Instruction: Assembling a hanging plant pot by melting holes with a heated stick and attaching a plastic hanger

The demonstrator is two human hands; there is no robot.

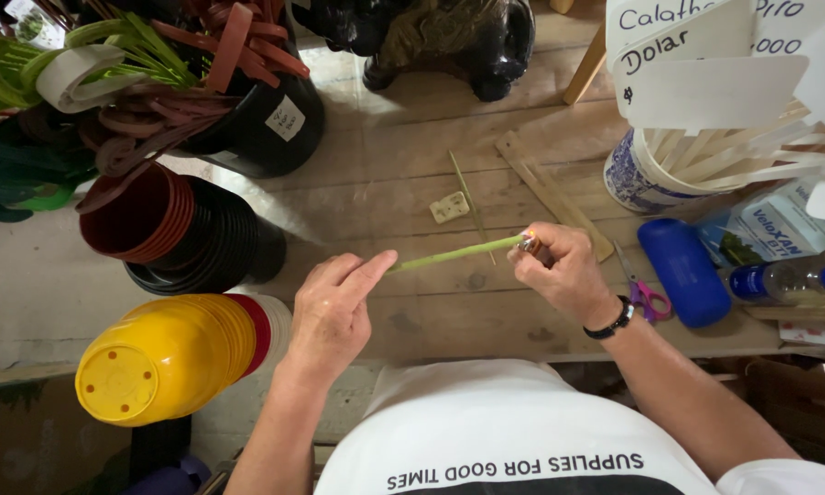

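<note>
while both hands pinch the green strip [456, 254], left hand [332, 312] curls, right hand [563, 270] clenches.

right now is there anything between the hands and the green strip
Nothing visible: the left hand pinches one end of the green strip and the right hand holds the other end, above the wooden table.

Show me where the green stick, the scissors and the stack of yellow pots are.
green stick [453, 254], head view, middle of its length
scissors [649, 300], head view, pink handle loops
stack of yellow pots [156, 359], head view, side of the outermost pot
</note>
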